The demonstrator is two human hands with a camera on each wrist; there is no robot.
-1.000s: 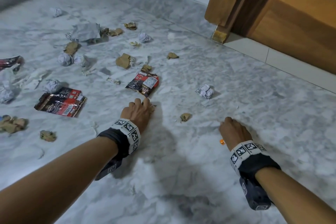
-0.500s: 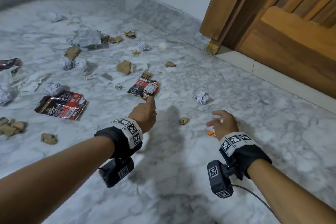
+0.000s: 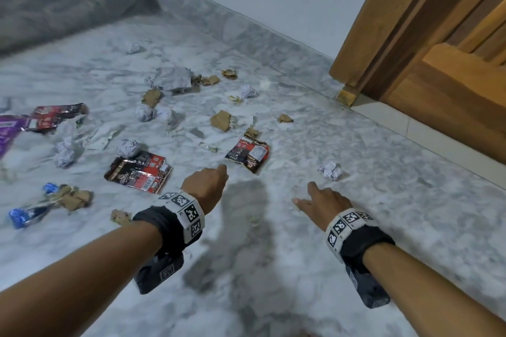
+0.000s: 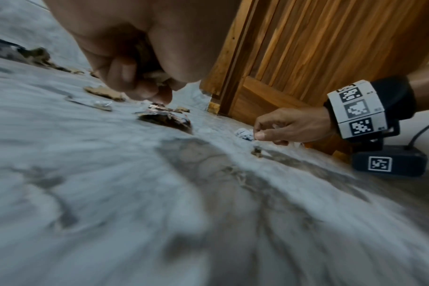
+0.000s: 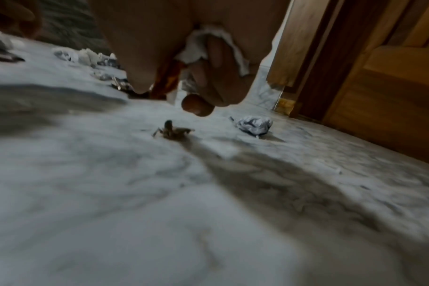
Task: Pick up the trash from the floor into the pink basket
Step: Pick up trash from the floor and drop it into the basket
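Note:
My left hand [image 3: 215,176] hovers as a fist over the marble floor; in the left wrist view its curled fingers [image 4: 145,85] hold brownish scraps [image 4: 151,74]. My right hand [image 3: 302,201] reaches down and to the left. It holds crumpled white paper [image 5: 196,45] and an orange bit [image 5: 168,81] against the palm. Its fingertips [image 5: 197,108] hang just above a small brown scrap [image 5: 172,132] on the floor. A crumpled paper ball [image 3: 330,171] lies just beyond it. The pink basket is not in view.
Several paper balls, cardboard bits and wrappers litter the floor ahead and to the left, among them a red-black packet [image 3: 247,154] and a bigger one [image 3: 138,172]. A wooden door [image 3: 443,63] stands on the right, and grey bedding [image 3: 68,0] at the far left.
Both hands rose off the floor and moved forward. The left closed into a fist on scraps. The right took up the orange bit and swung left over the small brown scrap.

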